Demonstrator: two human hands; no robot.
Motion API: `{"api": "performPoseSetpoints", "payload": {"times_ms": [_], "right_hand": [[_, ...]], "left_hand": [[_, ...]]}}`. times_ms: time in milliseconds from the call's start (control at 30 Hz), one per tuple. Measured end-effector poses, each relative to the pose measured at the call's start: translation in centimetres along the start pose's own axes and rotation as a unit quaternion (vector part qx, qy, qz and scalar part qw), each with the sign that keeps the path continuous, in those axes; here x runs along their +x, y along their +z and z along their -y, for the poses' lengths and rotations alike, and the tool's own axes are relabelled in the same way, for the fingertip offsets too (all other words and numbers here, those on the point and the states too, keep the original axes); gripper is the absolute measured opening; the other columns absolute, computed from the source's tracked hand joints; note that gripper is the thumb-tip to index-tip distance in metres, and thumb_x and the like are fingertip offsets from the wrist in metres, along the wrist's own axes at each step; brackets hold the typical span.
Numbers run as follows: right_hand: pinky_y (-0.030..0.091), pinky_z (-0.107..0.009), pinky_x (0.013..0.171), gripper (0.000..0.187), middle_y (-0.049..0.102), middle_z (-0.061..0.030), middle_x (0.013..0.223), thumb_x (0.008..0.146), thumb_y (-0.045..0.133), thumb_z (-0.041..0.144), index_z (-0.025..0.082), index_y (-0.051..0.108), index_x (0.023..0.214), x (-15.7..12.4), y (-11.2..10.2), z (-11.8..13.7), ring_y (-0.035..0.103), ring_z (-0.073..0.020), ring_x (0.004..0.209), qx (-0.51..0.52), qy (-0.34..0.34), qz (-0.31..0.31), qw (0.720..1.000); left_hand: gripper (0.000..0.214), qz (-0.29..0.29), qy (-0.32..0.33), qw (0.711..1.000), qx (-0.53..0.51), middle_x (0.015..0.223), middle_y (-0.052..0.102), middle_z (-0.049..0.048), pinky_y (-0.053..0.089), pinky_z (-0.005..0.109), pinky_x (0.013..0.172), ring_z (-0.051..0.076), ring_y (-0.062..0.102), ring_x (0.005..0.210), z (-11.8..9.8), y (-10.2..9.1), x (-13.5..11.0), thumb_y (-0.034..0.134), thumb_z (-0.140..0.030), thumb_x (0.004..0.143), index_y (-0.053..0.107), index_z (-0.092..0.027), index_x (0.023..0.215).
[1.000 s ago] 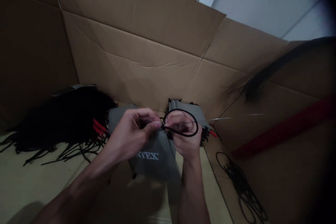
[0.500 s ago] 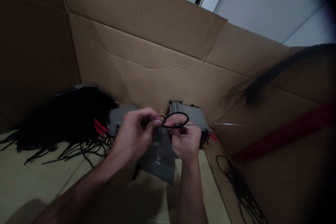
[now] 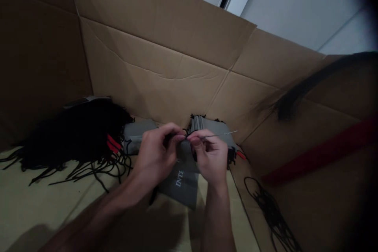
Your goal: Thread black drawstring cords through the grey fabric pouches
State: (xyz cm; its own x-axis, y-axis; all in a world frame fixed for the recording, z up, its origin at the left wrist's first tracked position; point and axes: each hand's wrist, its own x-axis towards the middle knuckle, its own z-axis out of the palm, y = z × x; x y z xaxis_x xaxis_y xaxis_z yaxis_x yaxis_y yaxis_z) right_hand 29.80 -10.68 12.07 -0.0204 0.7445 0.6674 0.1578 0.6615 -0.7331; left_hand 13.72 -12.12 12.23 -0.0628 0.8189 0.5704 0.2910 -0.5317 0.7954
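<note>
My left hand (image 3: 159, 151) is closed in a pinch on a black cord (image 3: 186, 133) at the top of a grey fabric pouch (image 3: 186, 189). My right hand (image 3: 211, 157) pinches the same cord, its fingertips almost touching those of the left. From the right fingers a thin wire-like needle (image 3: 230, 132) sticks out to the right. White printed letters show on the pouch, which hangs below both hands; its upper part is hidden behind the fingers.
A large heap of black cords (image 3: 73, 138) lies left, with red pieces (image 3: 112, 143) at its edge. Grey pouches (image 3: 137, 134) and a stack of grey pouches (image 3: 217, 126) stand behind my hands. More black cord (image 3: 270, 208) lies right. Cardboard walls (image 3: 156, 59) enclose the back.
The wide black loop around my right fingertips has shrunk and is mostly hidden between the fingers. The needle now points up to the right, and more of the pouch's lettering shows.
</note>
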Motion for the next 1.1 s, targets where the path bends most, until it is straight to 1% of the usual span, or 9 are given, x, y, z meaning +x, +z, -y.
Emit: {"api": "performPoseSetpoints", "payload": {"times_ms": [200, 400, 567, 667, 800, 867, 933, 1000, 1100], "right_hand": [[0.044, -0.019, 0.047, 0.029, 0.065, 0.0004, 0.066, 0.102, 0.069, 0.042, 0.019, 0.074, 0.086, 0.0, -1.4, -0.5, 0.057, -0.009, 0.052, 0.036, -0.023, -0.079, 0.996], [0.045, -0.023, 0.049, 0.036, 0.069, -0.0039, 0.068, 0.099, 0.072, 0.042, 0.018, 0.077, 0.073, -0.3, -0.4, -0.2, 0.059, -0.0121, 0.055, -0.038, -0.05, -0.009, 0.998], [0.046, -0.025, 0.054, 0.013, 0.07, -0.0013, 0.07, 0.095, 0.076, 0.027, 0.022, 0.08, 0.084, -0.2, -1.4, 0.1, 0.061, -0.0137, 0.061, -0.004, -0.093, -0.019, 0.995], [0.05, -0.029, 0.061, 0.015, 0.072, -0.0022, 0.069, 0.094, 0.077, 0.026, 0.023, 0.079, 0.079, 0.1, -1.3, 0.0, 0.063, -0.0161, 0.065, 0.012, -0.126, -0.006, 0.992], [0.049, -0.03, 0.06, 0.016, 0.071, -0.0033, 0.068, 0.093, 0.079, 0.03, 0.023, 0.082, 0.079, 0.2, -1.3, 0.2, 0.062, -0.0168, 0.064, 0.004, -0.111, 0.021, 0.994], [0.049, -0.03, 0.061, 0.014, 0.07, -0.004, 0.072, 0.09, 0.082, 0.037, 0.023, 0.084, 0.089, 0.1, -2.3, 0.1, 0.062, -0.018, 0.069, 0.024, -0.092, 0.051, 0.994], [0.05, -0.029, 0.061, 0.031, 0.07, -0.0045, 0.077, 0.089, 0.082, 0.052, 0.024, 0.083, 0.103, 0.1, -3.8, -0.4, 0.062, -0.018, 0.07, 0.071, -0.072, 0.058, 0.993], [0.054, -0.03, 0.066, 0.045, 0.073, -0.0062, 0.086, 0.091, 0.074, 0.063, 0.024, 0.08, 0.112, 0.3, -5.2, -1.5, 0.064, -0.0179, 0.072, 0.096, -0.058, 0.014, 0.994], [0.058, -0.038, 0.092, 0.049, 0.078, -0.0122, 0.11, 0.095, 0.069, 0.064, 0.021, 0.078, 0.117, 0.8, -6.3, -3.5, 0.072, -0.0235, 0.099, -0.005, -0.012, -0.053, 0.998]], "left_hand": [[0.014, -0.016, 0.017, 1.0, 0.021, 0.078, 0.077, 0.0011, 0.045, 0.023, 0.062, 0.013, 0.064, 0.064, -0.1, 0.1, 0.0, 0.064, -0.017, 0.095, 0.074, -0.018, 0.086], [0.015, -0.001, 0.025, 0.999, 0.022, 0.071, 0.074, 0.0015, 0.045, 0.023, 0.059, 0.013, 0.062, 0.059, -0.5, 0.2, -0.3, 0.063, -0.015, 0.093, 0.073, -0.017, 0.082], [0.016, -0.013, 0.044, 0.999, 0.018, 0.072, 0.075, 0.0012, 0.045, 0.024, 0.06, 0.012, 0.062, 0.059, -0.8, 0.3, -0.5, 0.062, -0.018, 0.096, 0.073, -0.018, 0.085], [0.017, -0.007, 0.061, 0.998, 0.024, 0.071, 0.073, 0.0002, 0.043, 0.023, 0.059, 0.011, 0.058, 0.057, -0.8, 0.6, -0.8, 0.061, -0.017, 0.098, 0.071, -0.018, 0.085], [0.017, -0.003, 0.067, 0.998, 0.014, 0.071, 0.071, 0.0001, 0.044, 0.023, 0.061, 0.011, 0.058, 0.059, -0.8, 0.6, -0.9, 0.06, -0.017, 0.1, 0.07, -0.018, 0.085], [0.015, 0.027, 0.061, 0.998, -0.021, 0.076, 0.071, 0.0009, 0.047, 0.024, 0.064, 0.012, 0.06, 0.064, -0.9, 0.2, -0.8, 0.059, -0.021, 0.101, 0.068, -0.018, 0.09], [0.008, 0.077, 0.052, 0.992, -0.083, 0.084, 0.071, 0.0022, 0.051, 0.025, 0.07, 0.014, 0.065, 0.073, -1.2, -0.4, -0.7, 0.065, -0.027, 0.1, 0.065, -0.019, 0.098], [0.018, 0.135, 0.053, 0.979, -0.14, 0.09, 0.072, 0.0032, 0.054, 0.027, 0.077, 0.017, 0.07, 0.082, -1.8, -1.2, -0.7, 0.074, -0.029, 0.095, 0.061, -0.02, 0.104], [0.018, 0.248, 0.084, 0.953, -0.152, 0.088, 0.072, 0.0022, 0.053, 0.029, 0.082, 0.018, 0.07, 0.084, -2.7, -2.1, -0.8, 0.08, -0.023, 0.089, 0.065, -0.02, 0.097]]}}
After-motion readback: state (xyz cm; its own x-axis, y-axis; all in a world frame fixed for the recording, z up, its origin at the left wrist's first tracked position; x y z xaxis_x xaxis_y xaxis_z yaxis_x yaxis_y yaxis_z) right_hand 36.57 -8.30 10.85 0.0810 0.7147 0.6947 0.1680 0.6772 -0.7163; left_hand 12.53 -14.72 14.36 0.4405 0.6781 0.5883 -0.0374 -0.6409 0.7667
